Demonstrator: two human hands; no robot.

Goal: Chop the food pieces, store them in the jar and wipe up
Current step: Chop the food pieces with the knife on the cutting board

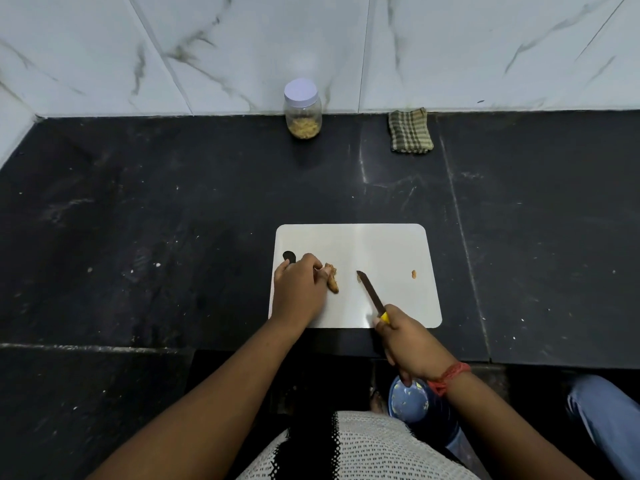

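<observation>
A white cutting board [377, 247] lies on the black counter. My left hand [299, 289] rests on its left part and pinches a brown food piece [331, 278] against the board. My right hand [408, 336] grips a knife [370, 292] by its yellow handle, blade pointing up-left, its tip a short way right of the food piece. A tiny food bit [414, 274] lies alone on the board's right side. A clear jar [302, 110] with a white lid on, holding chopped pieces, stands at the back wall. A checked cloth [410, 130] lies folded to the jar's right.
The black stone counter [156, 220] stretches wide on both sides, with a white marble wall [242, 46] behind it. Below the counter's front edge a blue bin [408, 400] stands under my right wrist. Another person's blue-clad leg [606, 414] is at the lower right.
</observation>
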